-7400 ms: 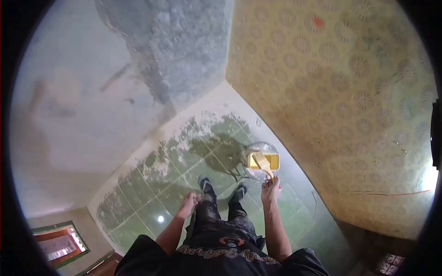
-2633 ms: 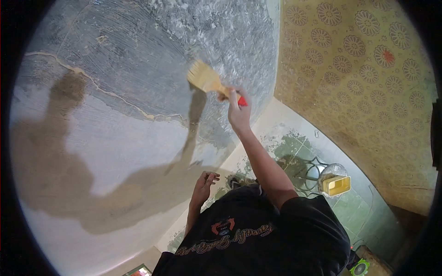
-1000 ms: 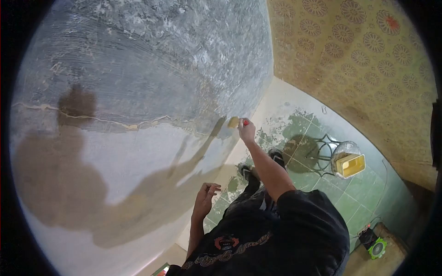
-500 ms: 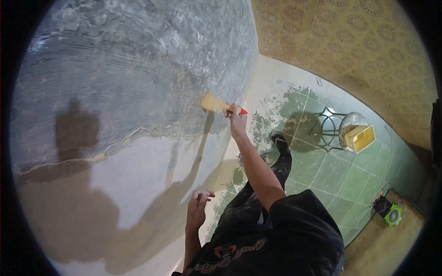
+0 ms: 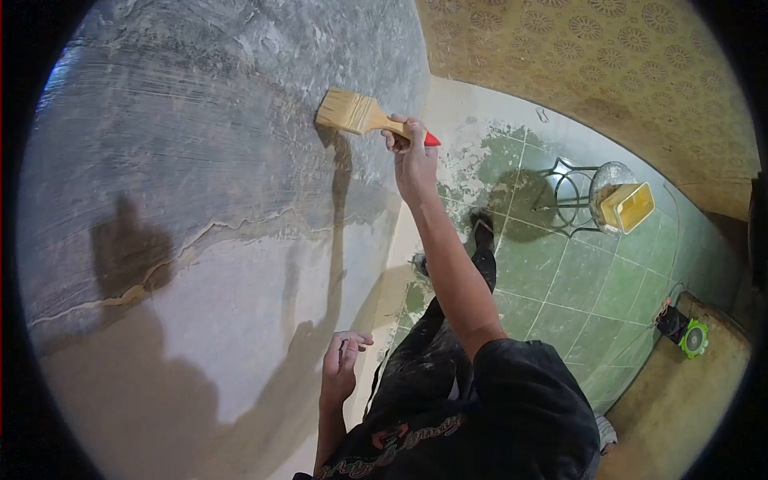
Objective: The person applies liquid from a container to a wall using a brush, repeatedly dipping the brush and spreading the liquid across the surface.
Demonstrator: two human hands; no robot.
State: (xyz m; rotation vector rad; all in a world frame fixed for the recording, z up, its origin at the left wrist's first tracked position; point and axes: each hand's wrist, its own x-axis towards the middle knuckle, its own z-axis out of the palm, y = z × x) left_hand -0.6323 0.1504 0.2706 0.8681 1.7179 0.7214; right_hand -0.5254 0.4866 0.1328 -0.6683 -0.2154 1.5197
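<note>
My right hand [image 5: 414, 160] is closed round the handle of a wide paintbrush [image 5: 354, 110] with pale bristles and a red handle end. The bristles are at the grey, rough upper part of the wall [image 5: 200, 136]; whether they touch it is hard to tell. My left hand [image 5: 344, 360] hangs lower down, beside the smooth pale part of the wall. Its fingers are loosely bent and partly stretched, and nothing shows in them. A ragged ridge [image 5: 212, 226] divides the grey surface from the pale one.
A yellow rectangular container [image 5: 628, 210] stands on a round metal-legged stool [image 5: 602, 188] on the green tiled floor [image 5: 560, 268]. A black and green device [image 5: 693, 338] is on a brown surface at the right. A patterned yellow wall [image 5: 576, 40] runs along the back.
My right hand has raised the paintbrush further up the wall, and its bristles now show broad side on. My left hand has hardly moved. The view has shifted slightly.
</note>
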